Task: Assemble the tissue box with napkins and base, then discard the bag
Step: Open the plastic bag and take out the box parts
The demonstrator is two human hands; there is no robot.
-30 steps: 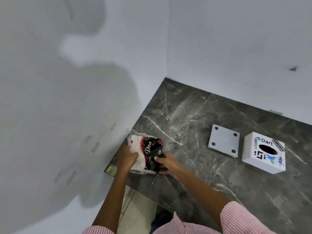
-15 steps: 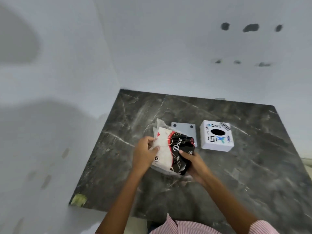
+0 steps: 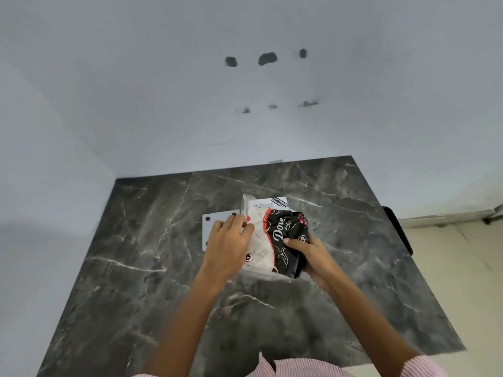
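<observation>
Your left hand (image 3: 231, 240) is closed on the white left side of the napkin bag (image 3: 275, 240), with the fingers curled over its upper left edge, and your right hand (image 3: 310, 254) grips the black right side, the thumb lying on the printed face near the bottom. Both hands hold the bag above the middle of the dark marble table (image 3: 136, 268); whether it touches the table I cannot tell. The bag's long axis runs from near you toward the wall, slightly tilted, and the word "Dove" on it reads along this same line. The crumpled clear end of the bag points away from you. Behind the bag, partly hidden by it, stands the white tissue box (image 3: 272, 204), of which only the far top edge with a dark label is visible. The grey base plate (image 3: 211, 227) lies flat on the table just left of the box, and your left hand covers its right part.
</observation>
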